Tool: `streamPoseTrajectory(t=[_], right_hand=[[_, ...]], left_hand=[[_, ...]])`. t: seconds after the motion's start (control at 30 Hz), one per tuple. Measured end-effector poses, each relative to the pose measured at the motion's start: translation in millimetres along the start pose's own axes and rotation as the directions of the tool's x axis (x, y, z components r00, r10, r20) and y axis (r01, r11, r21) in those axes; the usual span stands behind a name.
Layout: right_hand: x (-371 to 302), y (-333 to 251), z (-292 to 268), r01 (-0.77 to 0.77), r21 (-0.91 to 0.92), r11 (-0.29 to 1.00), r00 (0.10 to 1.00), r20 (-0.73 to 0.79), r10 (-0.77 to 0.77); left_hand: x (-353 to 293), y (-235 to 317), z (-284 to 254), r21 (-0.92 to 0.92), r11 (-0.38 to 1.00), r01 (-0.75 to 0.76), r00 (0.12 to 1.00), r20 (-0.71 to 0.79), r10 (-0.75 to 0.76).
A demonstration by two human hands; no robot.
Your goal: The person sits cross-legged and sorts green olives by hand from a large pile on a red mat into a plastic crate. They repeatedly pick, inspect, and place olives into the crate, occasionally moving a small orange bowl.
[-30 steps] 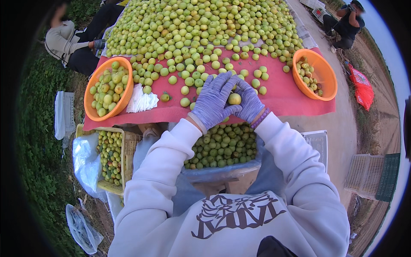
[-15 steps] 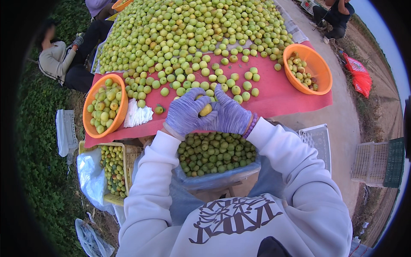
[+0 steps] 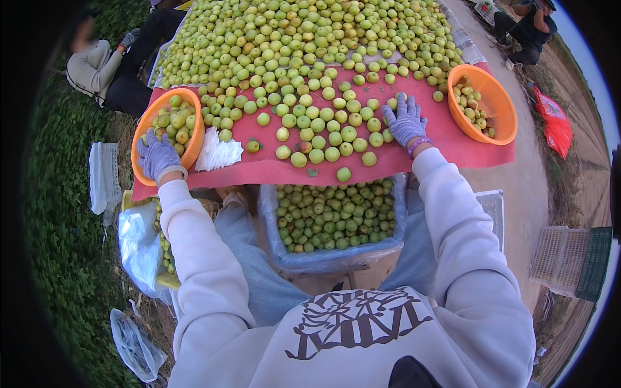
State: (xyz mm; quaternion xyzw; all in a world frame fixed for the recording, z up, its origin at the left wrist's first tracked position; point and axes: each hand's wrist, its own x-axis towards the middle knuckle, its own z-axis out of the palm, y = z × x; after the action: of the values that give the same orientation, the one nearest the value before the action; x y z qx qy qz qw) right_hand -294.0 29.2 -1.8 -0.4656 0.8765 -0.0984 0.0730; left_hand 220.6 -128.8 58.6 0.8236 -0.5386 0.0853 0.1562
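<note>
Small round green fruits that look like jujubes point(image 3: 310, 39) cover the far part of the red cloth point(image 3: 453, 139) and thin out toward me. My left hand point(image 3: 159, 157), in a purple knit glove, rests at the near rim of the left orange basket point(image 3: 141, 119), fingers stretched over its fruit. To the right, my right hand point(image 3: 406, 124), gloved the same and with a beaded bracelet, has its fingers spread over the cloth; a fruit point(image 3: 392, 103) sits by its fingertips. Below the table edge, between my knees, a crate lined with blue plastic point(image 3: 336, 258) is filled with green fruits.
Another orange basket point(image 3: 508, 123) with browner fruits stands at the right cloth edge. White tissues point(image 3: 218, 154) lie beside the left basket. A yellow crate point(image 3: 169, 280) with plastic is at lower left. A person point(image 3: 97, 68) sits at the far left, another point(image 3: 533, 32) far right.
My hands were together at the middle holding a yellowish fruit. They have parted: the left to the left basket, the right to the loose fruits. That fruit is no longer seen in either hand.
</note>
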Motion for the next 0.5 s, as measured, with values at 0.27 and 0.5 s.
streamPoseTrajectory(t=[0.27, 0.5], right_hand=[[-30.5, -62.1, 35.8, 0.479, -0.163, 0.863, 0.872, -0.029, -0.489], [47.8, -54.6, 10.7, 0.537, 0.216, 0.815, 0.833, -0.291, -0.471]], left_hand=[[-11.0, 28.8, 19.6, 0.08, 0.985, -0.154, 0.979, -0.123, 0.163], [-137.8, 132.2, 37.7, -0.447, 0.551, -0.704, 0.609, 0.019, 0.793]])
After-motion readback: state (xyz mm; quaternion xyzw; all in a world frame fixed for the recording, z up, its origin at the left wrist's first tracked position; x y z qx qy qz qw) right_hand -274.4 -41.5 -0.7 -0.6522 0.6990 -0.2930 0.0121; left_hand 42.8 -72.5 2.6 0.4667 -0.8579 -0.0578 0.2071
